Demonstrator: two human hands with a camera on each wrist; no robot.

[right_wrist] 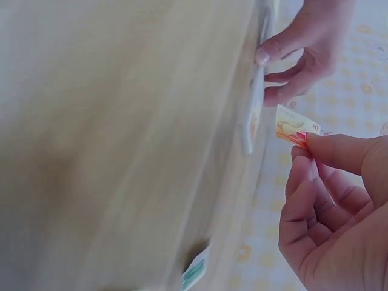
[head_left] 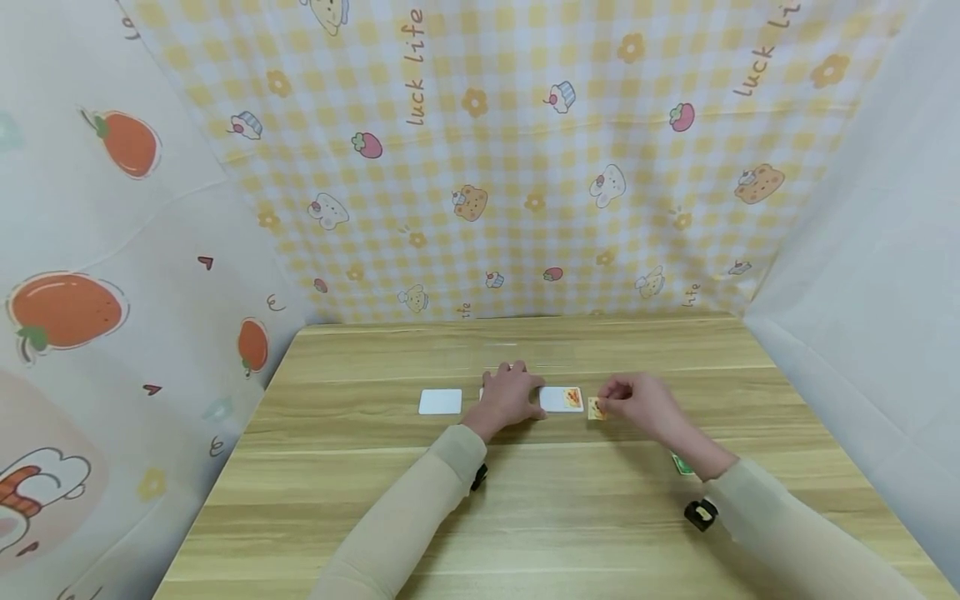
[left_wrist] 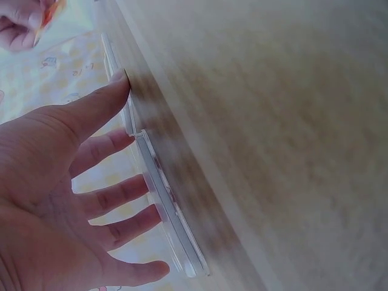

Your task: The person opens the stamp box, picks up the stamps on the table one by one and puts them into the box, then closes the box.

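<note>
My right hand [head_left: 637, 404] pinches a small yellow-and-orange printed paper slip [right_wrist: 294, 126] between thumb and forefinger, to the right of a white flat case [head_left: 552, 399]. A similar yellow-and-orange slip [head_left: 573, 397] lies on that case's right end. My left hand [head_left: 508, 396] spreads over a middle white case [left_wrist: 167, 206] with clear edges, largely covered by it in the head view. Its thumb and forefinger touch the left end of the right-hand case, while the other fingers rest along the middle one. Another white case [head_left: 440, 402] lies farther left.
A green printed slip [head_left: 682, 464] lies partly under my right forearm in the head view. Thin clear flat pieces [head_left: 501, 345] lie behind the cases on the wooden table [head_left: 525, 533]. Patterned cloth [head_left: 487, 233] hangs behind the table, with more cloth at both sides.
</note>
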